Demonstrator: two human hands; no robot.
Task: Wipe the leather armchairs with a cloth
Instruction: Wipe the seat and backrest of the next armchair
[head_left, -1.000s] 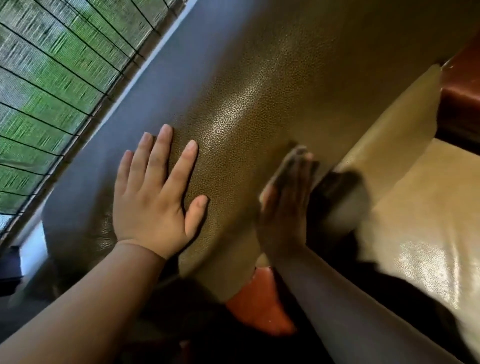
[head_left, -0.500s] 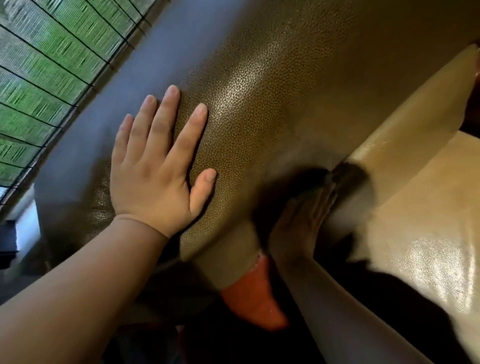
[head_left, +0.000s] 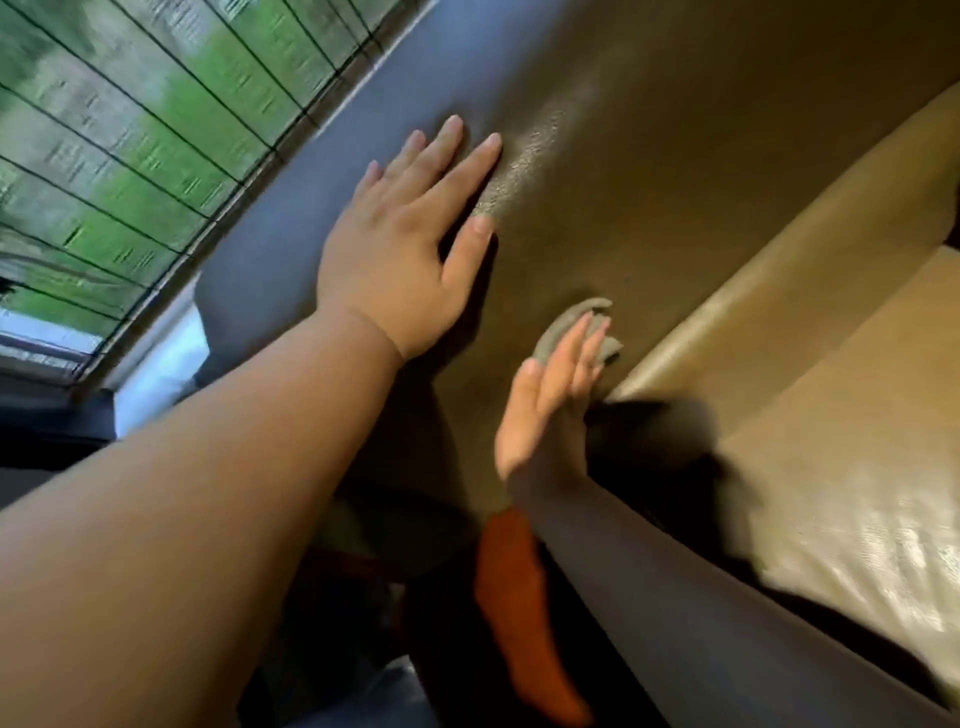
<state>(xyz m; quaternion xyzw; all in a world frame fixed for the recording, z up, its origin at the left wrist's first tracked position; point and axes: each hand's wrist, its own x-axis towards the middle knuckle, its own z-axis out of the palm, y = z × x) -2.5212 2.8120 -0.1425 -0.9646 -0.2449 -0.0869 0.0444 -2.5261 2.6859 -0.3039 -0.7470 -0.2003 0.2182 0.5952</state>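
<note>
The brown leather armchair fills the upper right, its backrest sloping toward me and its tan seat cushion lower right. My left hand lies flat on the top of the backrest, fingers straight and spread. My right hand presses a small grey cloth against the inner face of the backrest, just above the crease where the seat meets it. Its fingers are straight, and only the cloth's edge shows beyond the fingertips.
A window with a green woven blind runs along the upper left behind the chair. An orange patch shows low in the middle, beneath my right forearm. The glossy tan seat spreads out at the right.
My left hand has slid up and to the right along the backrest's top. My right hand with the cloth has shifted along the backrest near the crease; the view swung right.
</note>
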